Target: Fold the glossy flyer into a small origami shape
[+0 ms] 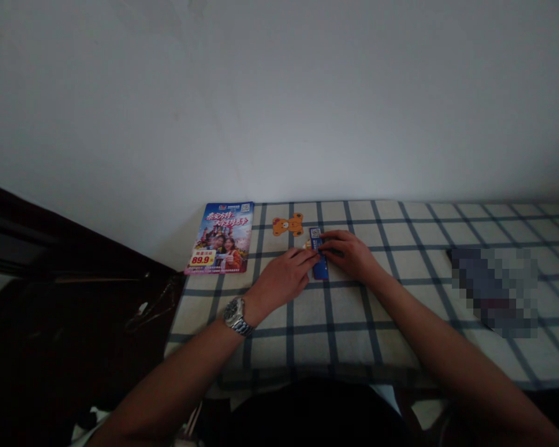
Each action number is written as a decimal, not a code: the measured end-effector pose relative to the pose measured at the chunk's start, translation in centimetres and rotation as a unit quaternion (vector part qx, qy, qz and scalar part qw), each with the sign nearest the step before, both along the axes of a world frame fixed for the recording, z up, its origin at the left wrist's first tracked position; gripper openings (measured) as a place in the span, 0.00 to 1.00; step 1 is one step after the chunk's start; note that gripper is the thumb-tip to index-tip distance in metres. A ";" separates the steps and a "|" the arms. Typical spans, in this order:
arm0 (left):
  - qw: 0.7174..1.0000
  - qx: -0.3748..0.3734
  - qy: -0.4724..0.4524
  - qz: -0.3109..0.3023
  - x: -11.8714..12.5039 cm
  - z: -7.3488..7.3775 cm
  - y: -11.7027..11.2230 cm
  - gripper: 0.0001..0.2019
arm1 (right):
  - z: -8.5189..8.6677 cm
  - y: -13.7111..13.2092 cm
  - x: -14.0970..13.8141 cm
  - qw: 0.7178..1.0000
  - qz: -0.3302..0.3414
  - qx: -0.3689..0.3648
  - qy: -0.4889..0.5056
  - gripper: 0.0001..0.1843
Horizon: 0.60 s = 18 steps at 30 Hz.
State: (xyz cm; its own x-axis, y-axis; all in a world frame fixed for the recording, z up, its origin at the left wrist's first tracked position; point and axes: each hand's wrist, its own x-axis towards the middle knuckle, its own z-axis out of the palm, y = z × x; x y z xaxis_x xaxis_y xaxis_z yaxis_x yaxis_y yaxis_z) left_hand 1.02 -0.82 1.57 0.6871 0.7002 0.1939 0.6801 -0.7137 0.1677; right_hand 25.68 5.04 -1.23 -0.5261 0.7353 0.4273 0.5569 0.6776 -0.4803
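A narrow blue card or folded leaflet [322, 270] with a QR code at its top end lies on the checked cloth between my hands. From the left, my left hand [283, 278] has its fingers over the middle of it; a metal watch [236, 315] is on that wrist. My right hand [349, 253] grips its right edge, thumb and fingers drawn close together. Just left of the blue piece, a small pale and orange bit [306, 245] shows, partly covered. An orange teddy bear cutout [287, 225] lies flat above my left hand.
A colourful printed flyer [221, 239] lies at the table's left end. On the right is a dark flat object [484, 288], blurred by pixels. The checked tablecloth [400, 347] reaches a white wall [307, 112] at the back. Left of the table, the floor area is dark.
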 end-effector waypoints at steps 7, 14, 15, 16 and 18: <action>1.000 -0.008 -0.013 0.001 -0.1 -0.2 0.0 0.25 | 0.0 0.2 0.7 0.999 0.038 -0.014 0.003 0.11; 1.000 -0.004 -0.011 0.002 -0.2 -0.3 0.0 0.25 | 0.2 0.0 1.4 0.998 0.057 -0.022 -0.021 0.20; 1.000 -0.004 -0.012 0.002 -0.2 -0.4 0.0 0.25 | 0.3 -0.1 1.4 0.998 0.060 -0.024 -0.026 0.22; 1.000 -0.003 -0.011 0.003 -0.2 -0.4 0.0 0.25 | 0.3 -0.1 1.5 0.997 0.063 -0.024 -0.029 0.23; 1.000 -0.004 -0.008 0.004 -0.2 -0.4 0.0 0.25 | 0.3 -0.2 1.6 0.997 0.071 -0.025 -0.035 0.24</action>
State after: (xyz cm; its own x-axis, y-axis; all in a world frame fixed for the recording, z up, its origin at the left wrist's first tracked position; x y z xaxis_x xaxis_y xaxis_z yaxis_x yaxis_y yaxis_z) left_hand 0.78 -0.84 1.22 0.6779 0.7076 0.1993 0.6835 -0.7065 0.1834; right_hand 27.27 4.83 -0.90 -0.6535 0.6707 0.3508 0.4909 0.7284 -0.4780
